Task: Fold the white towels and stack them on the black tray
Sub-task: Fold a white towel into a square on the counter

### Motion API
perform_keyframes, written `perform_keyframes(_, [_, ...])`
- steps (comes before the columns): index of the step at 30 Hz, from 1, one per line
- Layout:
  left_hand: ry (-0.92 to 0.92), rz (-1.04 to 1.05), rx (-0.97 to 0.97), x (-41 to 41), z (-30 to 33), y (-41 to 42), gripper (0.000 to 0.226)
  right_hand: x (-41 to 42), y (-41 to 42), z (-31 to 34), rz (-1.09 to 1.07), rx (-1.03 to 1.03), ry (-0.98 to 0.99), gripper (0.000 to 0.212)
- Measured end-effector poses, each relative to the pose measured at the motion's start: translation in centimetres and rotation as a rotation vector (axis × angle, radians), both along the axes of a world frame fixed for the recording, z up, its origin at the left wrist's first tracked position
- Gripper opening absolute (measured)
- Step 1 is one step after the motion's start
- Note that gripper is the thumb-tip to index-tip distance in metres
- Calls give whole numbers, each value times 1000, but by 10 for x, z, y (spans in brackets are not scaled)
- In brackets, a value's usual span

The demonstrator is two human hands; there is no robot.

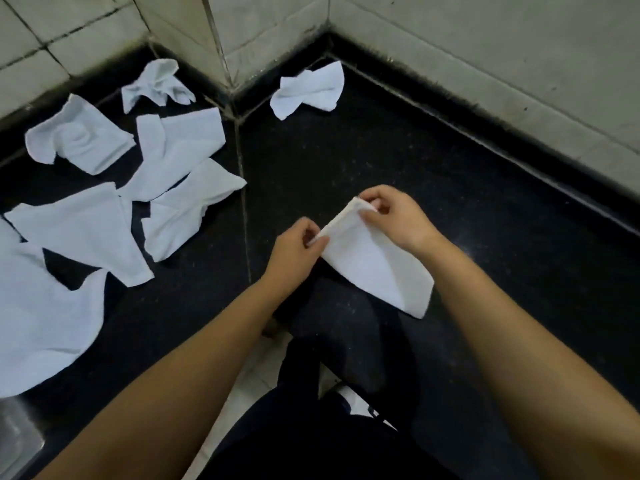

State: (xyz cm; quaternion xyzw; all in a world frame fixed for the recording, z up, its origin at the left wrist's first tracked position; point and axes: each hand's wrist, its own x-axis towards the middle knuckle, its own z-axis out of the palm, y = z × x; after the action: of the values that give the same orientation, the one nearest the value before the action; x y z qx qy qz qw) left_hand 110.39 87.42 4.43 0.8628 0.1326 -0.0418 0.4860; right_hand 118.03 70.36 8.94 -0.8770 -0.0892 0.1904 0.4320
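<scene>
here the left hand (298, 244) pinched one top corner of a folded white towel (374, 265) between thumb and fingertips, and the right hand (391, 213) pinched the other top corner, so the cloth hung from both over the near edge of the black counter (381, 161). holding it by the two corners probably let the layers drop straight and the edges line up before another fold. the towel looked already doubled, with a crease running down its middle and its lower corner dangling over the person's dark-clothed lap.

left of the held towel, across a seam in the counter, several loose towels (180, 174) lay spread and rumpled, some overlapping, likely dumped there as the waiting pile. one crumpled towel (308, 90) sat apart, beyond the held towel, close to the tiled wall (485, 57). a black tray could not be made out against the dark stone, and no folded stack showed, so the task seemed barely begun.
</scene>
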Motion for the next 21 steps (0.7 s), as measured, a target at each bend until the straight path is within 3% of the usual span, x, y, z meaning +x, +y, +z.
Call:
perform_keyframes(2, [-148, 24, -101, 18, 35, -4, 8, 6, -19, 25, -86, 127, -73, 9])
perform_keyframes(5, [-359, 8, -236, 36, 88, -13, 17, 7, -36, 62, -193, 329, -203, 19])
perform_keyframes(9, [-496, -54, -328, 26, 124, -22, 20, -13, -47, 87, -219, 491, -301, 25])
perform_keyframes(12, [-398, -132, -318, -1, 109, -22, 19, -44, -56, 72, -169, 485, -272, 29])
perform_keyframes(16, [-95, -220, -231, -48, 48, -19, 10, -96, -71, 7, -65, 309, -77, 29])
perform_keyframes(18, [71, -278, -198, -72, 19, -17, 7, -124, -79, -25, -24, 203, 69, 24])
perform_keyframes(21, [152, -308, -195, -86, -1, -12, 7, -143, -80, -44, -16, 159, 194, 11])
